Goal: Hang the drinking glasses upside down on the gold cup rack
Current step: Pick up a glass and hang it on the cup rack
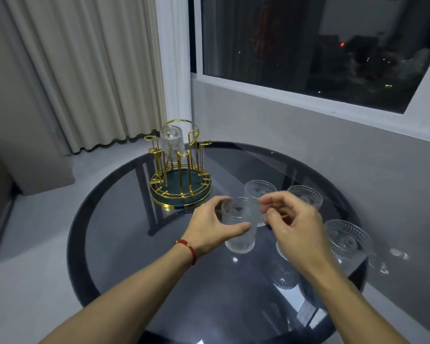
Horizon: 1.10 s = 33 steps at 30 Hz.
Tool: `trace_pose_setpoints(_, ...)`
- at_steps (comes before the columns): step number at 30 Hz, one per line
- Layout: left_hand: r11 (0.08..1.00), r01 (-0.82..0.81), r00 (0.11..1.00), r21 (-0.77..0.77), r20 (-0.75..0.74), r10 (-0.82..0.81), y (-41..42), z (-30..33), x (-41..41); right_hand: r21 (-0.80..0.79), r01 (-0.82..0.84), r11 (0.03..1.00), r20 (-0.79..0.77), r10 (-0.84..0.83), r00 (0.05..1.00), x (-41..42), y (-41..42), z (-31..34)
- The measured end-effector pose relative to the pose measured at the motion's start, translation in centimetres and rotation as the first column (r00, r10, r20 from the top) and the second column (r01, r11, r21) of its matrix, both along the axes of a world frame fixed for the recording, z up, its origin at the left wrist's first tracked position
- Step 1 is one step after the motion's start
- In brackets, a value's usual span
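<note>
The gold cup rack (181,181) stands at the far left of the round glass table, with one clear glass (172,141) hanging upside down on a back peg. My left hand (215,225) is wrapped around an upright ribbed glass (238,228) in the middle of the table. My right hand (292,225) hovers just right of that glass, fingers loosely curled and apart, holding nothing. More upright glasses stand behind and to the right: one (258,192) behind my hands, one (305,196) further right, one (346,240) near the right edge. Another is mostly hidden under my right wrist.
The dark glass table (124,232) has a black rim and reflects the glasses. A grey wall and window ledge run close along its right side. Cream curtains hang behind the rack. Pale floor lies to the left.
</note>
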<state>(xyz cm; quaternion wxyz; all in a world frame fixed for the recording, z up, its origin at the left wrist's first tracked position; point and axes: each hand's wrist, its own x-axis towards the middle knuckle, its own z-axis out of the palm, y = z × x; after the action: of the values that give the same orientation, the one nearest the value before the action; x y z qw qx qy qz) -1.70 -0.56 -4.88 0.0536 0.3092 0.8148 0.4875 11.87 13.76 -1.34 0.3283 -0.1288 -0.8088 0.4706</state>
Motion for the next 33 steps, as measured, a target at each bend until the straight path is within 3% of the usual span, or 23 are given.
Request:
trace_pose_setpoints(3, 0.981, -0.091, 0.987, 0.173, 0.144, 0.066, -1.8, 0.9, -1.0, 0.01, -0.058, 0.998, 0.025, 0.058, 0.998, -0.1, -0.6, -0.9)
trace_pose_setpoints(6, 0.901, -0.208, 0.936, 0.38, 0.345, 0.07, -3.7, 2.1, -1.9, -0.011, -0.062, 0.998, 0.08, 0.063, 0.995, -1.6, -2.0, -1.6)
trace_pose_setpoints(7, 0.869, -0.241, 0.906, 0.431, 0.42, 0.043, -4.1, 2.4, -2.3, -0.052, -0.084, 0.995, 0.142, 0.091, 0.986, -2.8, -2.6, -1.6)
trace_pose_setpoints(9, 0.793, -0.288, 0.835, 0.537, 0.547, -0.067, -3.8, 2.8, -2.1, -0.331, -0.156, 0.931, 0.21, 0.233, 0.949, -4.1, -3.4, -1.3)
trace_pose_setpoints(10, 0.734, -0.31, 0.816, 0.604, 0.565, -0.121, -4.6, 3.1, -3.6, -0.447, -0.226, 0.866, 0.152, 0.322, 0.935, -6.6, -4.5, -0.3)
trace_pose_setpoints(12, 0.699, -0.293, 0.778, 0.653, 0.587, -0.222, -4.2, 3.3, -3.2, -0.586, -0.273, 0.763, 0.031, 0.358, 0.933, -7.3, -4.5, 0.6)
trace_pose_setpoints(15, 0.722, -0.192, 0.78, 0.664, 0.55, -0.298, -3.8, 2.9, -3.4, -0.554, -0.334, 0.763, -0.105, 0.334, 0.937, -7.9, -2.9, 1.7)
trace_pose_setpoints(17, 0.808, -0.154, 0.878, 0.569, 0.454, -0.152, -4.2, 2.2, -4.7, -0.405, -0.26, 0.876, -0.094, 0.243, 0.965, -9.1, -1.2, 3.4)
trace_pose_setpoints(19, 0.913, -0.139, 0.972, 0.383, 0.227, 0.053, -4.7, 0.8, -6.0, -0.186, -0.119, 0.975, -0.046, 0.112, 0.993, -10.9, 1.0, 5.7)
trace_pose_setpoints(21, 0.978, -0.156, 0.987, 0.138, -0.001, 0.158, -4.8, -0.8, -6.9, -0.015, -0.005, 1.0, -0.025, 0.005, 1.0, -13.2, 3.4, 7.7)
trace_pose_setpoints(23, 0.978, -0.198, 0.968, -0.063, -0.168, 0.185, -4.5, -2.1, -7.8, 0.143, 0.031, 0.989, 0.018, -0.034, 0.999, -16.0, 5.2, 9.6)
trace_pose_setpoints(27, 0.908, -0.291, 0.938, -0.301, -0.277, 0.209, -3.8, -3.4, -8.8, 0.267, 0.007, 0.964, 0.128, -0.043, 0.991, -22.3, 6.2, 13.1)
trace_pose_setpoints(33, 0.851, -0.388, 0.902, -0.355, -0.335, 0.271, -3.4, -4.7, -8.9, 0.306, -0.083, 0.948, 0.24, 0.008, 0.971, -27.7, 5.4, 13.7)
